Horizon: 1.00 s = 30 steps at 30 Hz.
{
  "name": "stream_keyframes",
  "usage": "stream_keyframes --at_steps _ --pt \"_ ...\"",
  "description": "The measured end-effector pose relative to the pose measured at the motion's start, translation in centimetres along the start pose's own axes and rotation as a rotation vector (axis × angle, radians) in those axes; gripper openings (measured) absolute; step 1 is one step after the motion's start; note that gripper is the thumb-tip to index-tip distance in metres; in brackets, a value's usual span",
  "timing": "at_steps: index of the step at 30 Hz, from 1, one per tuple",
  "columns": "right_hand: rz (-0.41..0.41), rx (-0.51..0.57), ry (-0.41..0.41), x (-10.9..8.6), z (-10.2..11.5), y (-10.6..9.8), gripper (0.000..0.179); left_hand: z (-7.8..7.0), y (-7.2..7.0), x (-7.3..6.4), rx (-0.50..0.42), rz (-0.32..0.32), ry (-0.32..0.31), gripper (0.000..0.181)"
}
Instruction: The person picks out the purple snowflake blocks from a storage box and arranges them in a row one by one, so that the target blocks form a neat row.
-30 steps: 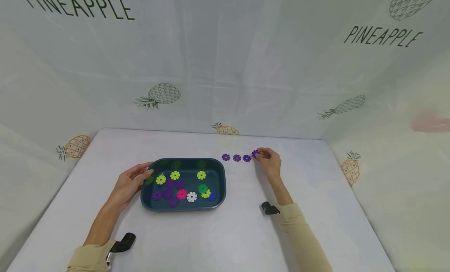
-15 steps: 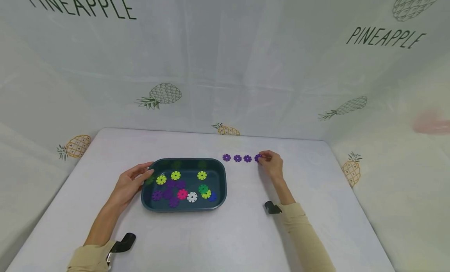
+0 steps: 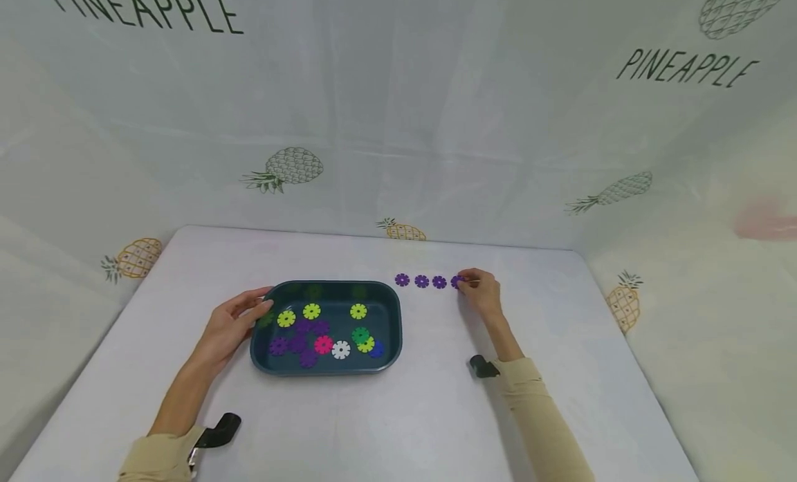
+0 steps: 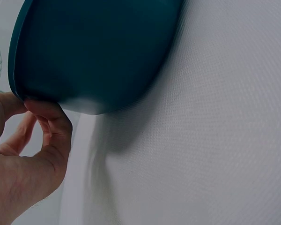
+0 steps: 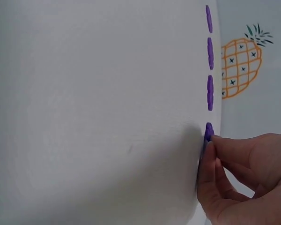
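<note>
My left hand [image 3: 230, 323] holds the upper left corner of a dark teal tray [image 3: 330, 373]; in the left wrist view the thumb and fingers pinch the tray's rim. Inside the tray lie several notched plastic discs: purple, yellow, green, a pink disc [image 3: 323, 344], a white disc [image 3: 340, 350] and a blue one. My right hand [image 3: 482, 293] pinches a purple notched disc [image 5: 208, 131] between thumb and finger, down at the table surface. That disc is the right end of a row with three more purple discs [image 3: 422, 281], spaced slightly apart; the fingers cover part of it.
The white table [image 3: 398, 427] has its far edge just behind the disc row. Beyond hangs a pale curtain [image 3: 436, 122] printed with pineapples and lettering. Black wrist mounts [image 3: 219, 430] stick out from both sleeves, over the table.
My right hand has shifted slightly right and toward me, bringing the pinched purple disc down into line with the other three. The left hand and tray stay in place.
</note>
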State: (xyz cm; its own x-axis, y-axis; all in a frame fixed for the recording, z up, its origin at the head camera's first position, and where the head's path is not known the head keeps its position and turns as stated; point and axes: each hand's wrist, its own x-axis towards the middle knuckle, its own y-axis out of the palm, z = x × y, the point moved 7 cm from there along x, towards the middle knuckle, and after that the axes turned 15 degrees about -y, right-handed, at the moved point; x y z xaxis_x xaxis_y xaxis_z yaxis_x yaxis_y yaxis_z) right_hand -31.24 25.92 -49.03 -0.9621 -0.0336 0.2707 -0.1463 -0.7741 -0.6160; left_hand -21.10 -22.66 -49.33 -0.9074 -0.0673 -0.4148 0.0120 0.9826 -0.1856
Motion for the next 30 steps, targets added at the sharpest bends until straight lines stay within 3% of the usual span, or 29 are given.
stream_keyframes --at_steps 13,20,30 --pt "0.037 -0.02 -0.022 -0.1 0.4 0.2 0.023 0.0 0.0 -0.1 0.009 -0.006 0.002 0.063" --pt "-0.008 -0.012 -0.031 -0.5 0.4 -0.2 0.024 0.2 0.1 0.1 0.015 -0.005 -0.004 0.063" --pt "-0.037 0.033 -0.08 -0.4 2.9 -0.1 0.02 0.0 0.1 0.0 0.022 -0.003 -0.011 0.063"
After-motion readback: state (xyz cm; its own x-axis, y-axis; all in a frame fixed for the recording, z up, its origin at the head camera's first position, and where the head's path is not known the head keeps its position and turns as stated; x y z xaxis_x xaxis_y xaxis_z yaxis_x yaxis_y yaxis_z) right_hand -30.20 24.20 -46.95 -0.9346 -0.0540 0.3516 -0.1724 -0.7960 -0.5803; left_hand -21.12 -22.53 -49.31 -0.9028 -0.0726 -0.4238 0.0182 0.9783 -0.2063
